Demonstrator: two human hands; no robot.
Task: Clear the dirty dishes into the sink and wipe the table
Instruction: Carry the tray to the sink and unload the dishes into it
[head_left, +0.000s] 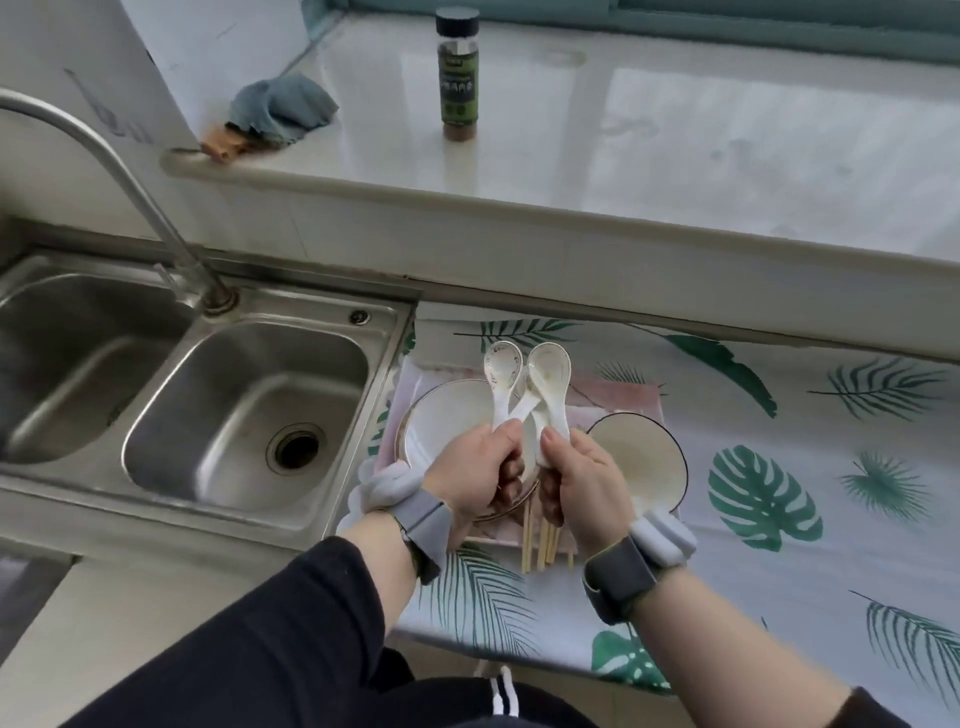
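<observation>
My left hand (475, 475) grips the handle of a white ceramic spoon (502, 370), and my right hand (582, 486) grips a second white spoon (549, 375). The two handles cross above a gold-rimmed white plate (441, 415). A cream bowl with a dark rim (641, 457) sits to the right of the plate. Wooden chopsticks (540, 545) lie below my hands on a pink mat (618, 395). The steel sink (249, 410) is to the left, with its right basin nearest the dishes. A blue-grey cloth (283, 106) lies on the ledge behind.
The table carries a leaf-print cover (810, 467). A curved faucet (119, 171) rises over the sink's divider. A dark-capped spice jar (457, 78) stands on the white ledge (675, 130) behind the table. The sink's left basin (67, 358) lies further left.
</observation>
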